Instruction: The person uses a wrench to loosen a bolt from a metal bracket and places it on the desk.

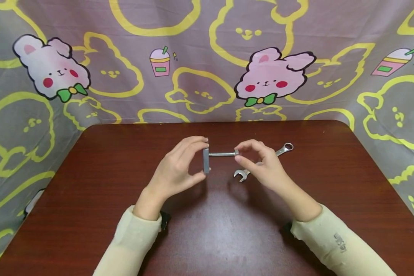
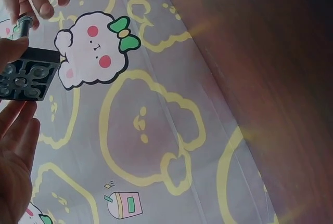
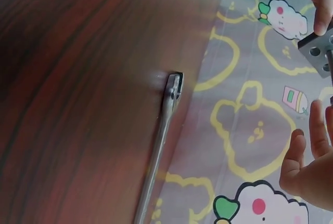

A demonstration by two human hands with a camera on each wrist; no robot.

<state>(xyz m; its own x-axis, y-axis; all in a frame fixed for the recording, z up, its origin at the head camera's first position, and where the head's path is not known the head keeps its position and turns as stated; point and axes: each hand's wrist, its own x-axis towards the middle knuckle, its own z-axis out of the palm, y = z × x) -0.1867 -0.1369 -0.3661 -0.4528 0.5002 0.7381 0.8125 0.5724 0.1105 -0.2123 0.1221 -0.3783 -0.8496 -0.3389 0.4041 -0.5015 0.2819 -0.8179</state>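
Note:
Held on edge between the fingertips and thumb of my left hand point(image 1: 176, 168) is a grey square plate point(image 1: 206, 161). Several round holes mark one face in the right wrist view, and the dark opposite face point(image 2: 39, 73) has round recesses. A long silver bolt point(image 1: 222, 154) stretches level from the plate to my right hand point(image 1: 263, 163), its tip end at the plate's middle. My right thumb and index finger pinch the bolt's head. Behind that hand lies a silver combination wrench point(image 1: 240, 175), its middle hidden by the fingers in the head view.
Both hands are above a dark red-brown wooden table point(image 1: 100, 184) with rounded far corners. Along its far side and flanks hangs a grey curtain point(image 1: 200, 46) printed with yellow outlines and cartoon rabbits. The wrench's ring end point(image 1: 288, 147) points to the far right.

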